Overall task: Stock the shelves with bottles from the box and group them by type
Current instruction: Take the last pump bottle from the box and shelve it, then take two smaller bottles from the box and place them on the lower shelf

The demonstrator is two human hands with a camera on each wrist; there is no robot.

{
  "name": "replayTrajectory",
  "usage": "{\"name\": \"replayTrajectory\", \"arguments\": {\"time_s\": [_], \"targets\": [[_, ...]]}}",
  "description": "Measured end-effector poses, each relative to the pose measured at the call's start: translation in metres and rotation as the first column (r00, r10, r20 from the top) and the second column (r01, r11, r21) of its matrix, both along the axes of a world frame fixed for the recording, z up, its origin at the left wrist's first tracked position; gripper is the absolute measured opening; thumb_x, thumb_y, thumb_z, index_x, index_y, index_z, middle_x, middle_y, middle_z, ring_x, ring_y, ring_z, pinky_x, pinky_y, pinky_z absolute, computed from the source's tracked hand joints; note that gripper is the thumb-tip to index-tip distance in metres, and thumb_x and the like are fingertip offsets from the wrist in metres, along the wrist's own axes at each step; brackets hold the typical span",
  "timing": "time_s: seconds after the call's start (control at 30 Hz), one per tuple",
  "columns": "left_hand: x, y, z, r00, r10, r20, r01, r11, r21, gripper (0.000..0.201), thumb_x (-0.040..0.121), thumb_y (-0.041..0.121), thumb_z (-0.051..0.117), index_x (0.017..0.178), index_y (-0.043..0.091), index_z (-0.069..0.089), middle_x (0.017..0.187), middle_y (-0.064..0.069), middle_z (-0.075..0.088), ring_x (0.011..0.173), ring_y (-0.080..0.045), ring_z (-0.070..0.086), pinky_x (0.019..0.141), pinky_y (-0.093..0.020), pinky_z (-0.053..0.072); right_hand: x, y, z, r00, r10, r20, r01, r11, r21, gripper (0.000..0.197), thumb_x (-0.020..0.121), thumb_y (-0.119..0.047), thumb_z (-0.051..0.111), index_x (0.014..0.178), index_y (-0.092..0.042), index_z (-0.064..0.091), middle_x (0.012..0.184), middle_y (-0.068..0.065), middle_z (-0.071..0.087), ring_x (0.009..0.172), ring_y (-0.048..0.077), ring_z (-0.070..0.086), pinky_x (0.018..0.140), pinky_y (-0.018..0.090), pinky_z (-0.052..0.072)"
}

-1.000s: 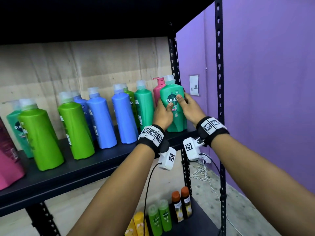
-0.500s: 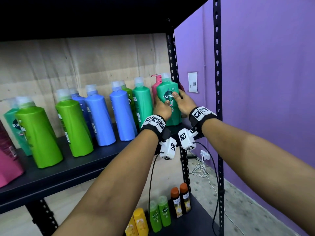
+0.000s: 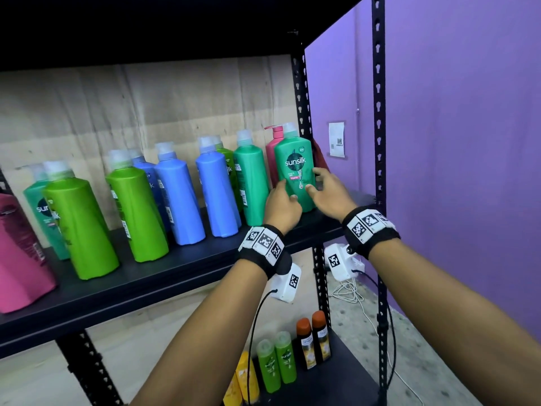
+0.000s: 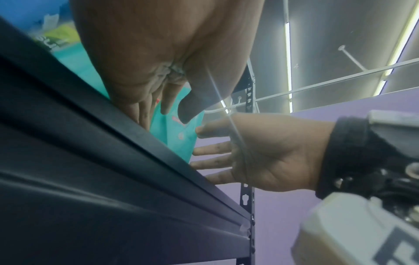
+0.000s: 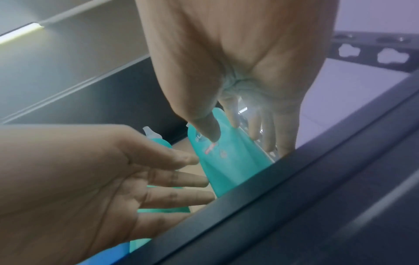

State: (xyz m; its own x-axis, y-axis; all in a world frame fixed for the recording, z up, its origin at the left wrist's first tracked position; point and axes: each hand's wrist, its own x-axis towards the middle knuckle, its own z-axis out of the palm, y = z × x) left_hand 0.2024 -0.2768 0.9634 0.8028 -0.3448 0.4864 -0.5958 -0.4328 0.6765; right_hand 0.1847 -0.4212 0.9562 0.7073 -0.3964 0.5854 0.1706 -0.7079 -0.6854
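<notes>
A teal-green Sunsilk bottle (image 3: 295, 168) stands upright at the right end of the black shelf (image 3: 146, 285), in front of a pink pump bottle (image 3: 272, 150). My left hand (image 3: 282, 200) is at its lower left and my right hand (image 3: 325, 189) at its lower right, both with fingers spread and loose. In the right wrist view the right hand (image 5: 238, 129) has its thumb on the bottle (image 5: 231, 166), and the left hand (image 5: 181, 179) reaches in flat. The left wrist view shows the left hand (image 4: 163, 100) beside the bottle (image 4: 179, 141) and the right hand (image 4: 226, 152) open.
Along the shelf to the left stand another teal bottle (image 3: 251, 183), blue bottles (image 3: 216, 194), light green bottles (image 3: 134, 212) and a pink one (image 3: 20, 253). A black upright post (image 3: 379, 142) and a purple wall bound the right side. Small bottles (image 3: 278, 361) stand on the lower shelf.
Both hands gripped the teal bottle and moved it back on the shelf; now their fingers have spread and slid lower, and the bottle stands on its own.
</notes>
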Motion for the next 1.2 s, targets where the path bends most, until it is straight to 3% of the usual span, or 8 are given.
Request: {"name": "replayTrajectory", "arguments": {"time_s": [0.2,0.37,0.5,0.63,0.77,0.87,1.1,1.2], "targets": [[-0.027,0.028,-0.009,0.999,-0.017,0.039,0.019,0.998,-0.063,0.03,0.099,0.016,0.054,0.127,0.013,0.064,0.116,-0.005,0.071,0.111,-0.021,0.064,0.096,-0.023,0.044,-0.046,0.006,-0.006,0.992,0.092,-0.089,-0.107,0.976,-0.189,0.022,0.096,-0.022,0.06,0.118,-0.021,0.062,0.096,-0.004,0.067,0.088,0.013,0.063,0.084,0.028,0.049],[-0.055,0.053,-0.024,0.976,-0.009,0.218,-0.004,0.998,0.063,0.019,0.095,0.018,0.054,0.108,0.011,0.067,0.102,-0.005,0.071,0.096,-0.024,0.065,0.088,-0.038,0.052,-0.073,0.018,-0.02,0.991,0.052,-0.121,-0.103,0.876,-0.471,0.012,0.09,-0.013,0.058,0.096,-0.014,0.068,0.095,0.003,0.068,0.09,0.021,0.063,0.078,0.024,0.04],[-0.069,0.071,-0.044,0.954,0.036,0.297,-0.1,0.975,0.201,0.017,0.095,0.029,0.052,0.097,0.018,0.066,0.095,-0.001,0.071,0.092,-0.025,0.064,0.08,-0.039,0.052,-0.08,0.032,-0.043,0.973,0.027,-0.231,-0.142,0.855,-0.498,0.013,0.09,-0.02,0.055,0.09,-0.018,0.067,0.094,0.001,0.066,0.091,0.023,0.063,0.083,0.033,0.05],[-0.07,0.086,-0.078,0.98,0.049,0.195,-0.114,0.933,0.341,0.022,0.095,0.038,0.048,0.09,0.023,0.064,0.086,0.0,0.069,0.086,-0.027,0.064,0.072,-0.037,0.052,-0.082,0.048,-0.073,0.95,0.055,-0.308,-0.195,0.874,-0.446,0.016,0.09,-0.02,0.052,0.087,-0.02,0.068,0.093,-0.001,0.067,0.09,0.021,0.063,0.084,0.038,0.053],[-0.065,0.107,-0.117,0.983,0.086,0.165,-0.151,0.885,0.44,0.024,0.096,0.036,0.048,0.09,0.021,0.066,0.086,-0.001,0.07,0.085,-0.027,0.065,0.064,-0.03,0.042,-0.083,0.064,-0.11,0.906,0.065,-0.419,-0.264,0.859,-0.439,0.021,0.093,-0.021,0.047,0.091,-0.018,0.069,0.098,0.0,0.067,0.09,0.022,0.064,0.083,0.042,0.055],[-0.063,0.123,-0.149,0.99,0.125,0.069,-0.143,0.869,0.475,0.027,0.096,0.036,0.048,0.094,0.019,0.069,0.095,-0.005,0.072,0.089,-0.029,0.066,0.071,-0.033,0.051,-0.084,0.078,-0.136,0.877,0.081,-0.473,-0.308,0.85,-0.427,0.022,0.092,-0.023,0.047,0.093,-0.02,0.069,0.1,-0.001,0.067,0.09,0.021,0.065,0.082,0.039,0.055],[-0.066,0.159,-0.231,0.962,0.251,-0.109,-0.138,0.79,0.597,0.032,0.095,0.033,0.047,0.102,0.012,0.07,0.109,-0.016,0.07,0.101,-0.038,0.065,0.081,-0.037,0.054,-0.086,0.118,-0.215,0.726,0.133,-0.675,-0.46,0.823,-0.333,0.023,0.092,-0.027,0.045,0.095,-0.021,0.067,0.106,0.004,0.068,0.099,0.025,0.064,0.085,0.037,0.053],[-0.074,0.176,-0.266,0.94,0.29,-0.181,-0.114,0.765,0.634,0.033,0.097,0.032,0.046,0.102,0.009,0.069,0.11,-0.018,0.069,0.104,-0.038,0.064,0.081,-0.036,0.051,-0.091,0.135,-0.25,0.662,0.147,-0.735,-0.514,0.802,-0.303,0.021,0.094,-0.026,0.046,0.093,-0.018,0.065,0.101,0.006,0.067,0.097,0.025,0.063,0.074,0.033,0.048]]}}
